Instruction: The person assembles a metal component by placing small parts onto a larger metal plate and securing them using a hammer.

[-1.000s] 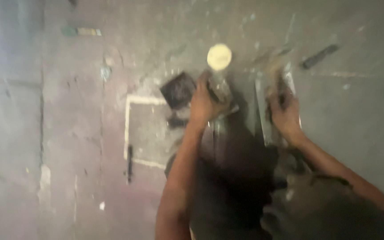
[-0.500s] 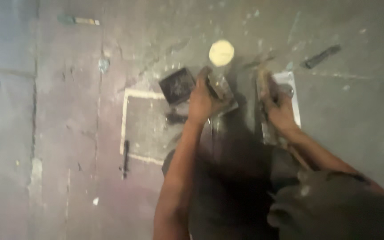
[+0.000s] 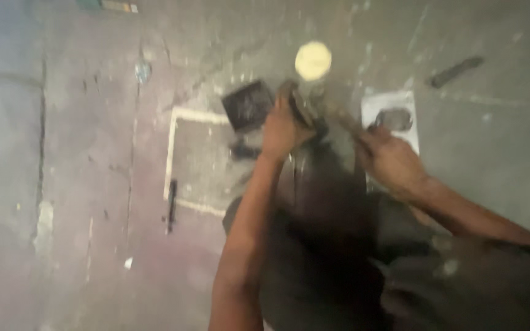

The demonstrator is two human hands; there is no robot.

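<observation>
Grey metal part (image 3: pixel 305 104) gripped by left hand (image 3: pixel 283 129), right hand (image 3: pixel 387 159) closed on tool handle (image 3: pixel 345 119)

Whole frame motion-blurred. I cannot make out what the grey metal part (image 3: pixel 307 105) under the left hand (image 3: pixel 282 130) is. The long tool (image 3: pixel 346 119) in the right hand (image 3: pixel 389 160) stays unidentifiable; its grip end is hidden. Small green-and-yellow object (image 3: pixel 108 5) cut off by top edge.

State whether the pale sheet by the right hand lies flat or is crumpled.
Flat: the pale sheet lies spread on the concrete floor with straight edges, a dark object resting on it, beside the right hand.
</observation>
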